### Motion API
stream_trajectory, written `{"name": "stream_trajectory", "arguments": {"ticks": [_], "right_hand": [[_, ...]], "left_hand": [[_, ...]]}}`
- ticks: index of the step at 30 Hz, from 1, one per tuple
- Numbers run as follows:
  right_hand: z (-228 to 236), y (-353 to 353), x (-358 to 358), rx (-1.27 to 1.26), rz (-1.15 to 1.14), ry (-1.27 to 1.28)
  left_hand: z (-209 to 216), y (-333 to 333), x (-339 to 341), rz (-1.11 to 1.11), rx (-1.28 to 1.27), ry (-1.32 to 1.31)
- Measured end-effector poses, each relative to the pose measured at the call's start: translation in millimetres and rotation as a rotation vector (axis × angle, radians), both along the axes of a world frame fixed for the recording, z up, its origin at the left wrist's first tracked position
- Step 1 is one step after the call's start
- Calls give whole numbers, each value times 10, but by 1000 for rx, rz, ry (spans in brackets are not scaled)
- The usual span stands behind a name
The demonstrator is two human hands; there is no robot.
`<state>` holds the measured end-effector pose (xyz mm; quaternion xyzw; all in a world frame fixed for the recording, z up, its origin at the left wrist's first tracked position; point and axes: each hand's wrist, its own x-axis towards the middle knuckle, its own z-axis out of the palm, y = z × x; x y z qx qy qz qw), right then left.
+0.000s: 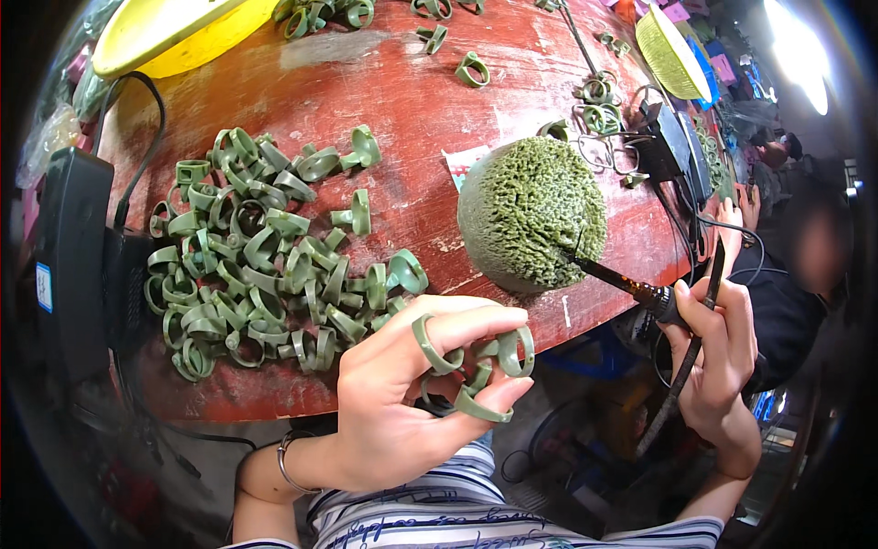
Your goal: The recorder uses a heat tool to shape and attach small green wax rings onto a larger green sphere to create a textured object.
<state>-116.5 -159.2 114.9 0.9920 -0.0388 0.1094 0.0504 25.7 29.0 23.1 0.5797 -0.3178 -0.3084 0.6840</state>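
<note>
My left hand (pixel 389 393) is closed around several green wax-like rings (pixel 518 352); some sit on its fingers and others between thumb and fingertips, over the table's front edge. In my right hand (pixel 718 352) is a soldering-iron-like pen (pixel 631 285) with a dark cord, gripped between thumb and fingers. Its thin tip touches the front right of a round green block (pixel 549 206) with a rough, pitted top. To the left, a large heap of similar green rings (pixel 261 252) lies on the red table (pixel 402 101).
A black box with a cable (pixel 78 247) stands at the left edge. A yellow basin (pixel 183 41) sits far left, a light green basket (pixel 672 55) far right. Black boxes with wires (pixel 672 146) lie right of the block. Another person (pixel 796 265) is at the right.
</note>
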Motion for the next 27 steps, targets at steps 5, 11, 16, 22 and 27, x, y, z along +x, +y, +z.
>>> {"name": "stream_trajectory", "arguments": {"ticks": [5,11,16,22,27], "right_hand": [[83,67,-95,115,80,-36],[126,186,-128,171,112,-14],[143,211,-125,199,92,14],[137,215,-108,210,98,30],[122,194,-88,200,102,18]], "left_hand": [[37,9,-49,31,0,175],[51,31,-54,7,8,167],[28,25,-60,6,-12,121],[15,44,-56,18,-16,77],[4,25,-41,24,-20,90]]}}
